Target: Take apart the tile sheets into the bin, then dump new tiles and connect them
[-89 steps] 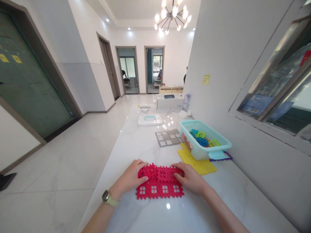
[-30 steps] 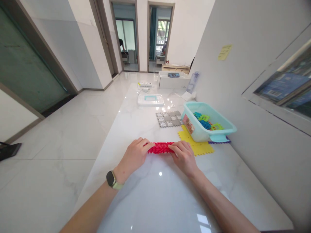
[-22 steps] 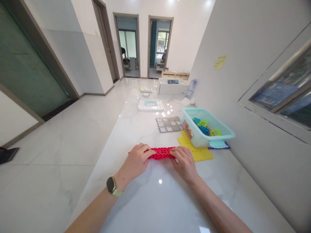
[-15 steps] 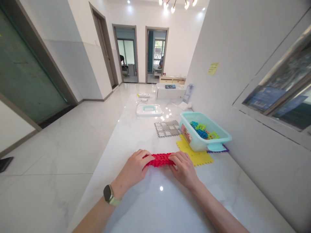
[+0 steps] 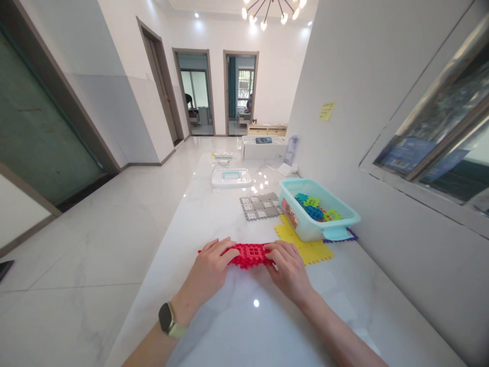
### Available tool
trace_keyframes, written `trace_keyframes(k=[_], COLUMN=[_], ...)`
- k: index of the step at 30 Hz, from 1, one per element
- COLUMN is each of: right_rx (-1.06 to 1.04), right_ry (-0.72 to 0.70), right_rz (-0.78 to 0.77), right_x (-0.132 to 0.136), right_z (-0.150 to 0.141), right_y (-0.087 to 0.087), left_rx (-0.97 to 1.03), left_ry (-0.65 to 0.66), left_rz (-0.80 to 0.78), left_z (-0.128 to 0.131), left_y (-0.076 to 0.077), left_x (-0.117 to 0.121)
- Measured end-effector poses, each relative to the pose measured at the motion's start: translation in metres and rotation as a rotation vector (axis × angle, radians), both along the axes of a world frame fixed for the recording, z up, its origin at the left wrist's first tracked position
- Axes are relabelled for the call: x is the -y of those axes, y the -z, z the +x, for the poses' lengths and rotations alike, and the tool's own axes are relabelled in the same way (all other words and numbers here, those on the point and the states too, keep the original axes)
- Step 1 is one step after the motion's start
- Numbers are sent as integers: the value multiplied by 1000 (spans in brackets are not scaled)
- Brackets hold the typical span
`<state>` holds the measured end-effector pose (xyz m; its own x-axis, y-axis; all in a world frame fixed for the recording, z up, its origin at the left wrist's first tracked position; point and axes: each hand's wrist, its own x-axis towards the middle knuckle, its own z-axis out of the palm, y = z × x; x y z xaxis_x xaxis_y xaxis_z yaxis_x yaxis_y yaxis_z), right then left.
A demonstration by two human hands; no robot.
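Note:
Between my two hands is a strip of red interlocking plastic tiles (image 5: 251, 254) with notched edges and a window pattern in its middle. My left hand (image 5: 212, 268) grips its left end, thumb on top, and a bit of red pokes out beyond the fingers. At the right end, my right hand (image 5: 289, 266) is closed on the strip in the same way. The undersides of both grips are hidden. Just beyond my right hand lies a yellow tile sheet (image 5: 302, 249), partly under a light-blue bin (image 5: 300, 228).
Blue, green and orange pieces (image 5: 314, 209) lie in the bin. Grey joined tiles (image 5: 261, 206) are left of it. Farther along the white table (image 5: 217, 326) are a clear lid (image 5: 232, 178), a white box (image 5: 263, 150) with a phone on it, and a plastic bottle (image 5: 291, 149). A wall borders the right side.
The red strip has tilted so that more of its patterned face shows, and red now sticks out left of my left hand. Both hands keep their hold. The camera view has shifted slightly.

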<state>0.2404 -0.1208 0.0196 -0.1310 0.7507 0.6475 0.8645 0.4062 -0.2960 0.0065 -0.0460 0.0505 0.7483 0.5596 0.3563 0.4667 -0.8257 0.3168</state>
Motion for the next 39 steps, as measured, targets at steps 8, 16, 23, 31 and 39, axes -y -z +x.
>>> trace_keyframes(k=[8,16,23,31,39], right_rx=[104,-107,-147,14,-90], right_ry=[-101,-171,-173,-78,-6], right_rz=[-336,-482,-535,-573,-585], right_x=[1,4,-24,-34,-16], right_z=[4,3,10,15,9], right_y=[-5,-10,-12,-1,-5], left_rx=[-140,-76,8,-89,-7], left_ry=[65,77,57,-5,12], left_rz=[-249,-506,-559,-434,-576], left_z=[-6,-14,-9,-15,-10], left_y=[-4,-7,3,28,12], left_x=[0,-4,-38,-46,-28])
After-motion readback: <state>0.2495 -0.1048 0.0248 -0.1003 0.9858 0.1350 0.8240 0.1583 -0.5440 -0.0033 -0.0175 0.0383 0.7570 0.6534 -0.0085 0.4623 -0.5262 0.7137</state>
